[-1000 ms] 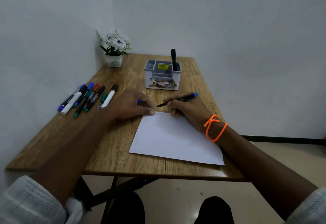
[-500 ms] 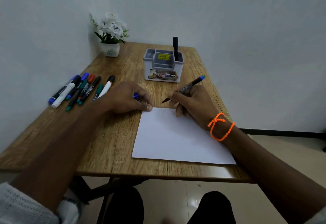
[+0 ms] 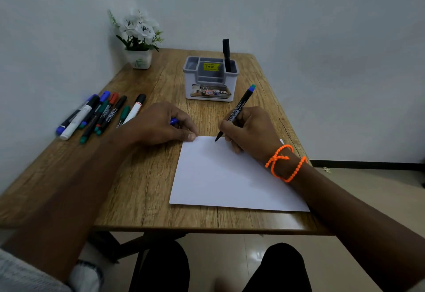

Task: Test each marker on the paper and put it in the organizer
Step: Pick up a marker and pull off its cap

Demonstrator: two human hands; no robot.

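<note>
Marker (image 3: 239, 107), black with blue end, nib on paper (image 3: 225, 176).

Potted white flowers (image 3: 137, 38) — table's (image 3: 147, 176) far-left corner

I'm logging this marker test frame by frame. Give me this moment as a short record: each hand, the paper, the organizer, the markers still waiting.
right hand: grips the blue-ended marker, tip at the paper's far edge
left hand: holds a blue cap, thumb at the paper's far-left corner
paper: white, no marks visible
organizer: grey, one black marker upright in its right compartment
waiting markers: a row lying on the table, left of the hands
flower pot: far-left corner
</note>
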